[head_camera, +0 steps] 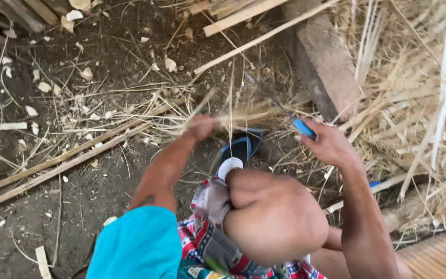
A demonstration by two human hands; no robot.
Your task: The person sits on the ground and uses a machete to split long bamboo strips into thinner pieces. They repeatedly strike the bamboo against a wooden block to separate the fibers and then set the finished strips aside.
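Clamped in our left hand (pixel 200 127) — bamboo strip (pixel 256 112), lying crosswise; our right hand (pixel 329 144), nearer the wooden block (pixel 326 62), grips a blue-handled knife (pixel 303 127) on it.

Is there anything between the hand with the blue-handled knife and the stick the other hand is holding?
Nothing visible blocks it. The left hand grips the thin bamboo strip, which runs straight across to the right hand holding the blue-handled knife. Only loose straw lies around them, and the motion blurs the blade.
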